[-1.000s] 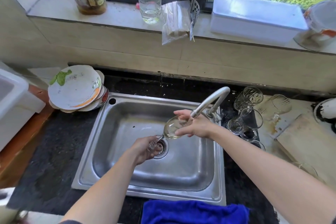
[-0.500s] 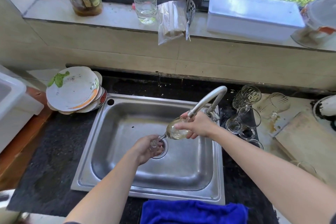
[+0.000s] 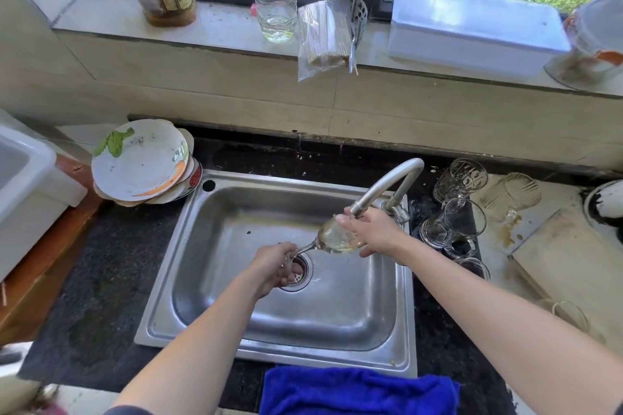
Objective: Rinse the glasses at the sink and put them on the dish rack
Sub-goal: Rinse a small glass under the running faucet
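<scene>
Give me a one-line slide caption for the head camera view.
Left hand holds a wine glass by its foot, right hand cups its bowl, under the faucet over the sink.

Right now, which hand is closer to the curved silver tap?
Right. The right hand is just below the curved silver tap; the left hand is lower, over the round drain.

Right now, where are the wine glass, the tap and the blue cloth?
wine glass (image 3: 333,241): head view, on its bowl.
tap (image 3: 382,185): head view, on the curved spout.
blue cloth (image 3: 357,391): head view, on its middle.
</scene>
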